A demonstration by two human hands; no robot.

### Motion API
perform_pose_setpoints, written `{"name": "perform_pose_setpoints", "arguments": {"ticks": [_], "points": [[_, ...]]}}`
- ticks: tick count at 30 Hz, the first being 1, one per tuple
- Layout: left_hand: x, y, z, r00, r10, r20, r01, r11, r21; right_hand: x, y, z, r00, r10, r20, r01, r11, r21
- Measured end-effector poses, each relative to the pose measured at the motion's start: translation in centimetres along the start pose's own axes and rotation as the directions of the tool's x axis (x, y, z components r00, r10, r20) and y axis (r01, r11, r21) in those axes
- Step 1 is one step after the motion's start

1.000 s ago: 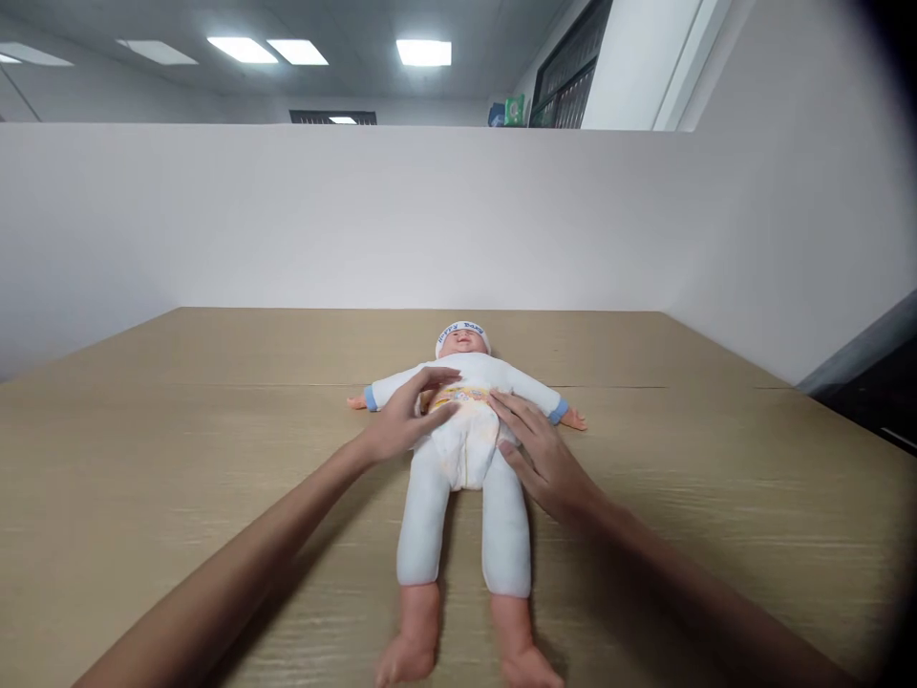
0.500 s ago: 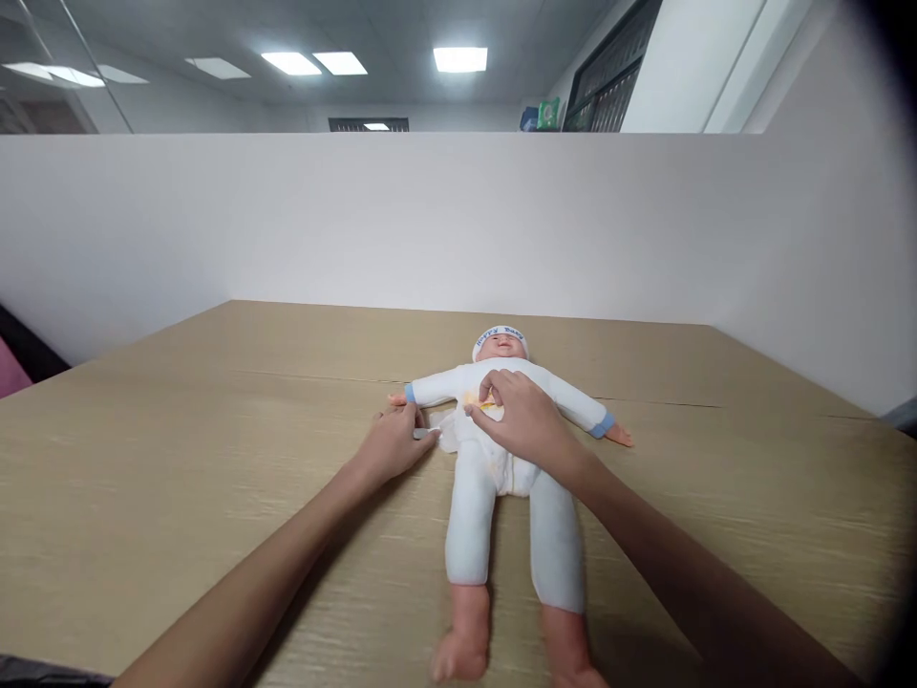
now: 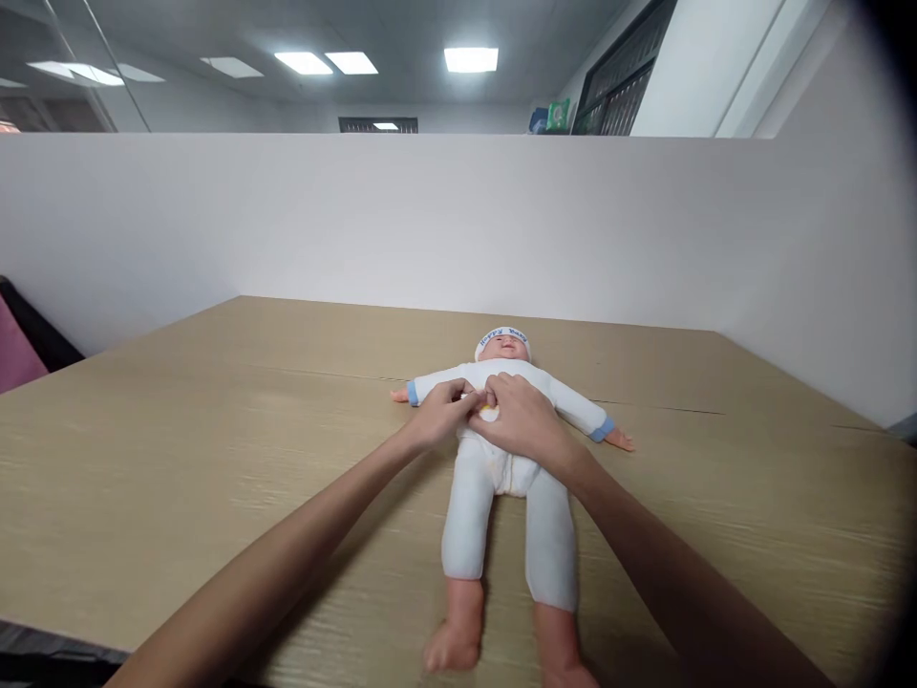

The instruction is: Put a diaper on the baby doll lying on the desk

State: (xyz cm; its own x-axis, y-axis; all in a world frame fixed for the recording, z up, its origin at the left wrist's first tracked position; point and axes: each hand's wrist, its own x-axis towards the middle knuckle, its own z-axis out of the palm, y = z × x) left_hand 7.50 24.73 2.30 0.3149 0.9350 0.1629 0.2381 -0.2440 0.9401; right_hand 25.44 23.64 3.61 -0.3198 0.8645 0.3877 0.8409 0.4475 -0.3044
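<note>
A baby doll (image 3: 469,511) in a white suit with blue cuffs and a lettered headband lies on its back, feet toward me. A white diaper (image 3: 510,475) is around its hips, over the suit. At the doll's waist, my left hand (image 3: 444,415) is closed in a pinch on the diaper's side tab, mostly hidden by the fingers. My right hand (image 3: 522,417) rests on the belly, its fingers closed on the diaper's front edge. The fingertips of both hands nearly meet there, with a bit of yellow print showing between them.
The doll lies on a wide wood-coloured table (image 3: 179,449) with a seam across it. A white partition (image 3: 358,220) rises behind the table. Something pink and black (image 3: 21,344) stands past the left edge.
My left hand has moved right and inward from beside the doll, bringing the diaper's side tab over the waist to my right hand. My right hand has stayed nearly in place.
</note>
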Motion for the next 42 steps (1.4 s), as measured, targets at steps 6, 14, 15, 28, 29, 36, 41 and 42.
{"name": "perform_pose_setpoints", "arguments": {"ticks": [6, 14, 15, 28, 29, 36, 41, 42], "points": [[0.1, -1.3, 0.2, 0.999, 0.028, 0.016, -0.026, 0.988, -0.152, -0.3, 0.6, -0.5, 0.998, -0.066, 0.02, 0.064, 0.994, 0.091], [0.5, -4.4, 0.0, 0.998, -0.013, -0.066, -0.02, 0.879, -0.476, -0.2, 1.3, 0.6, 0.998, -0.03, -0.049, 0.035, 0.995, 0.092], [0.4, -4.7, 0.0, 0.996, -0.016, -0.084, -0.026, 0.875, -0.484, -0.1, 1.3, 0.8, 0.998, -0.021, -0.062, 0.027, 0.995, 0.098], [-1.3, -3.8, 0.9, 0.952, 0.001, -0.306, -0.064, 0.979, -0.196, -0.5, 0.8, -0.4, 0.956, 0.024, -0.293, 0.051, 0.968, 0.247], [-1.9, -3.0, 0.9, 0.941, 0.011, -0.337, -0.062, 0.988, -0.141, -1.2, 0.4, -1.1, 0.948, 0.014, -0.319, 0.073, 0.963, 0.258], [-10.1, 2.0, 2.2, 0.972, 0.205, 0.114, -0.23, 0.927, 0.296, -11.8, -2.0, -4.8, 0.977, -0.191, -0.098, 0.213, 0.807, 0.551], [-11.7, 1.2, 2.9, 0.959, 0.157, 0.236, -0.264, 0.798, 0.542, -15.9, 0.7, -2.9, 0.977, -0.183, 0.109, 0.137, 0.932, 0.336], [-11.4, 0.9, 2.9, 0.969, 0.144, 0.201, -0.233, 0.801, 0.551, -15.7, 1.4, -2.4, 0.988, -0.113, 0.102, 0.078, 0.952, 0.296]]}}
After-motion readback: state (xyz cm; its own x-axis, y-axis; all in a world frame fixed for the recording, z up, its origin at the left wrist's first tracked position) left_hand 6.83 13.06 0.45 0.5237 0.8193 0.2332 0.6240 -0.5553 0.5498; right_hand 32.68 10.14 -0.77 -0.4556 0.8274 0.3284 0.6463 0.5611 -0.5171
